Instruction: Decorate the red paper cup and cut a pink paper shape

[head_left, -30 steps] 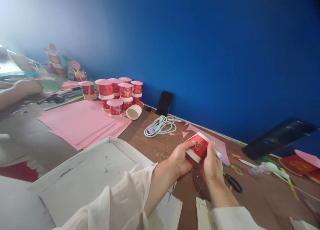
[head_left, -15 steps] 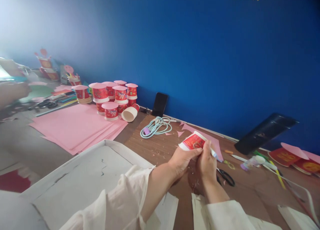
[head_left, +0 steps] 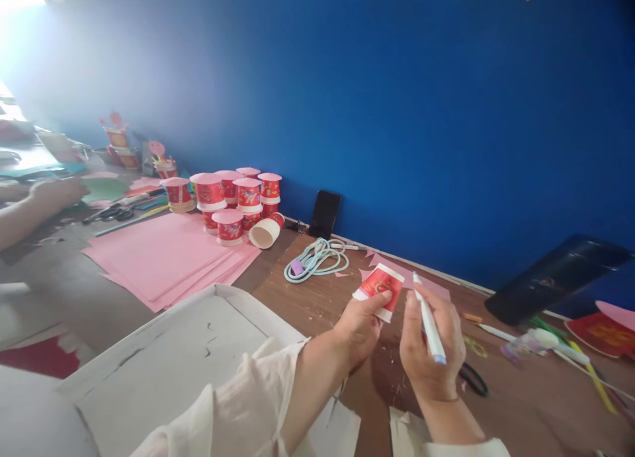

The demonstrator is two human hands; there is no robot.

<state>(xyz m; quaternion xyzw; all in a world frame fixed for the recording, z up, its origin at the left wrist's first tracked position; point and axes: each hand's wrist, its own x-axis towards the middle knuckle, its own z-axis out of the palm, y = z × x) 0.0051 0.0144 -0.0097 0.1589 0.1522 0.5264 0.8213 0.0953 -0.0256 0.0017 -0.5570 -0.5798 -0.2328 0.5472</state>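
My left hand [head_left: 361, 326] is closed around a small red paper cup [head_left: 380, 288] with a white rim, held above the brown table. My right hand [head_left: 430, 348], just right of the cup and apart from it, grips a white pen [head_left: 428, 328] with a blue end. Both sleeves are cream cloth. Beyond the cup lies a pink paper scrap [head_left: 421, 282] on the table.
A white tray [head_left: 163, 358] sits near left. Pink paper sheets [head_left: 159, 252], several red cups with pink lids [head_left: 233, 199], a coiled cable [head_left: 315, 260], a phone [head_left: 325, 213], scissors [head_left: 473, 379] and pens [head_left: 546, 338] lie about. Another person's hand [head_left: 54, 192] works at far left.
My right hand has come off the cup and drawn back to the right, turning the pen upright. The cup stays in my left hand. The view has shifted slightly.
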